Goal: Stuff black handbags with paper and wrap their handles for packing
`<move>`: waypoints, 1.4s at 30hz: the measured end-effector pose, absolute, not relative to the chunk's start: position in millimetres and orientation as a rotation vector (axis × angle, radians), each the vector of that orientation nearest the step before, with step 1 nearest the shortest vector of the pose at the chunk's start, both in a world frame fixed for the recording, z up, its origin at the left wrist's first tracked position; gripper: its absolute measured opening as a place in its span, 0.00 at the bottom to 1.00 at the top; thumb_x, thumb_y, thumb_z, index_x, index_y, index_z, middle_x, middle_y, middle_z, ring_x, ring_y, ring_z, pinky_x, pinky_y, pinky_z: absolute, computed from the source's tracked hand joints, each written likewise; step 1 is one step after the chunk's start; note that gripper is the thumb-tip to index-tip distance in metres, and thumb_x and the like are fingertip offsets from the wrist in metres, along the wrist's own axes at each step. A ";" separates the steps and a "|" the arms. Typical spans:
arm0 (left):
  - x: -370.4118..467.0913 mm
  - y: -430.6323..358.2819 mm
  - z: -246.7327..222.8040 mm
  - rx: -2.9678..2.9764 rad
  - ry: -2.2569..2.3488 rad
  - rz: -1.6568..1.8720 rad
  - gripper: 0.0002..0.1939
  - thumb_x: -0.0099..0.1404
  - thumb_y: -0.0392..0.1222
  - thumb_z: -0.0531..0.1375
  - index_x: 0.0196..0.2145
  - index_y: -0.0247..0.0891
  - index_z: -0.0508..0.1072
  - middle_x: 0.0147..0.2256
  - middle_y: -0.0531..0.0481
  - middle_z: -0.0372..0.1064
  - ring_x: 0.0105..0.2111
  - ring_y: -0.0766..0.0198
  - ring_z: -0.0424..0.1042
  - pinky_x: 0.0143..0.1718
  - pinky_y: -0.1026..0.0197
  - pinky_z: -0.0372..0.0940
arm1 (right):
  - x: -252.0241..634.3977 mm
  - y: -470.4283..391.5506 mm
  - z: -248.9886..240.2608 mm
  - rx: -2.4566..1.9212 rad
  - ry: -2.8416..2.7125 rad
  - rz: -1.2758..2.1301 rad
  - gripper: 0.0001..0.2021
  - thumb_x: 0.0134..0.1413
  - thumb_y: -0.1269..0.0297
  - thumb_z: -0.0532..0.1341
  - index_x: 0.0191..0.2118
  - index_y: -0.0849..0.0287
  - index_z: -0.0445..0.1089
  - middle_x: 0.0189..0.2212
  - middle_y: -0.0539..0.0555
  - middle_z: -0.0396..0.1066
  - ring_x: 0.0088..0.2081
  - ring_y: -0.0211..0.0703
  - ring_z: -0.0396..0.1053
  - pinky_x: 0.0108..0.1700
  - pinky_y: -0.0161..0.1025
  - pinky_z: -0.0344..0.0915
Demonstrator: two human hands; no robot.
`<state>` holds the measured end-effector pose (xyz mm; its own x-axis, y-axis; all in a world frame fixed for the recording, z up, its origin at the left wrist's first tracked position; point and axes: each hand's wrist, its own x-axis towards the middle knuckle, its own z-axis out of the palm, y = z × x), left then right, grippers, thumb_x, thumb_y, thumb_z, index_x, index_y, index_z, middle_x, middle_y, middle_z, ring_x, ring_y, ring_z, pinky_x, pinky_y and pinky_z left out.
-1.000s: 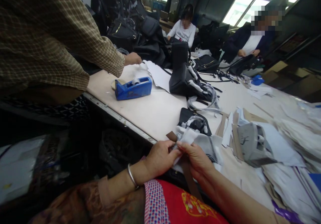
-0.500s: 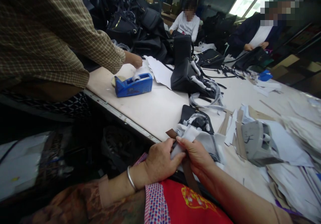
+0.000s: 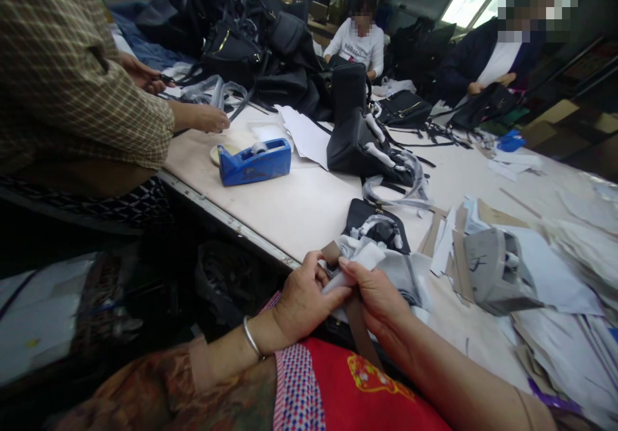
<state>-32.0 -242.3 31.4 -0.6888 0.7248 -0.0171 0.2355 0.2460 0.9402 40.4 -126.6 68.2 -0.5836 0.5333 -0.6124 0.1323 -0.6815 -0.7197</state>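
Note:
At the near table edge, my left hand point(image 3: 305, 301) and my right hand point(image 3: 379, 294) are closed close together on a piece of white wrapping paper point(image 3: 365, 256). The paper looks folded around a flat brown strip point(image 3: 360, 331), whose lower part hangs below my fingers while a short end sticks out above them. Just beyond lies a black handbag point(image 3: 360, 215) with handles wrapped in white. My palms and the paper hide how the strip runs between them.
A blue tape dispenser point(image 3: 255, 162) stands left on the table point(image 3: 294, 215); a grey dispenser point(image 3: 497, 270) sits right among paper scraps. Black bags point(image 3: 355, 141) lie beyond. A co-worker's checked sleeve point(image 3: 130, 109) reaches in from the left; two people work at the far side.
My left fingers have shifted slightly and the paper is turned a little; both hands keep their hold. The co-worker's hand on the left has drawn back from the blue dispenser.

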 end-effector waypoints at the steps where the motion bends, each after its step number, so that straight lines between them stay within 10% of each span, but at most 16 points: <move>1: -32.4 -242.1 30.6 0.869 2.042 1.459 0.22 0.57 0.51 0.68 0.43 0.39 0.65 0.27 0.59 0.65 0.25 0.68 0.64 0.27 0.65 0.59 | 41.3 -125.5 69.2 -1.289 -1.115 2.362 0.23 0.32 0.61 0.76 0.37 0.63 0.72 0.26 0.52 0.75 0.27 0.42 0.71 0.32 0.38 0.69; 18: -48.2 -235.8 32.1 0.783 1.714 1.243 0.21 0.58 0.57 0.64 0.28 0.33 0.73 0.23 0.56 0.64 0.23 0.69 0.59 0.22 0.66 0.51 | 84.6 -93.5 88.0 -0.950 -1.966 2.537 0.23 0.52 0.50 0.68 0.49 0.60 0.73 0.39 0.57 0.77 0.37 0.47 0.75 0.37 0.39 0.70; 22: -51.2 -236.5 31.0 0.751 1.756 1.219 0.21 0.57 0.57 0.65 0.28 0.32 0.74 0.23 0.56 0.62 0.24 0.69 0.59 0.23 0.66 0.51 | 115.7 -87.8 99.8 -0.973 -2.725 1.830 0.35 0.49 0.67 0.66 0.64 0.54 0.62 0.39 0.55 0.77 0.33 0.47 0.74 0.35 0.40 0.69; 25: -52.4 -235.4 31.2 0.751 1.735 1.225 0.22 0.57 0.57 0.65 0.27 0.32 0.73 0.23 0.57 0.60 0.24 0.70 0.57 0.22 0.66 0.50 | 127.1 -88.2 117.4 -0.626 -3.015 1.292 0.27 0.51 0.71 0.63 0.59 0.54 0.70 0.45 0.59 0.77 0.42 0.50 0.75 0.45 0.43 0.70; 33: -52.5 -236.1 30.4 0.756 1.727 1.225 0.21 0.57 0.56 0.65 0.28 0.31 0.73 0.24 0.56 0.61 0.23 0.70 0.58 0.22 0.66 0.50 | 111.2 -63.2 151.3 0.024 -3.132 1.512 0.30 0.54 0.76 0.59 0.62 0.48 0.68 0.53 0.55 0.74 0.45 0.46 0.75 0.49 0.39 0.70; 38: -49.2 -236.3 28.3 0.871 1.815 1.228 0.21 0.58 0.56 0.65 0.25 0.33 0.71 0.22 0.57 0.58 0.23 0.70 0.56 0.22 0.66 0.48 | 75.3 -79.9 146.1 0.339 -3.176 0.850 0.11 0.57 0.74 0.59 0.39 0.57 0.79 0.35 0.59 0.75 0.40 0.47 0.71 0.46 0.43 0.66; 42: -43.6 -237.9 30.9 1.061 1.922 1.240 0.21 0.62 0.56 0.62 0.27 0.33 0.74 0.22 0.56 0.60 0.23 0.69 0.57 0.24 0.65 0.50 | 41.7 -80.4 138.7 0.335 -3.113 0.617 0.07 0.55 0.74 0.63 0.33 0.57 0.79 0.50 0.61 0.71 0.56 0.57 0.64 0.54 0.53 0.59</move>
<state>-43.6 -237.9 30.9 -0.4928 0.8676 -0.0671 0.2964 0.2399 0.9244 41.7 -80.4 138.7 -0.9767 -0.2144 -0.0073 -0.1954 0.9031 -0.3823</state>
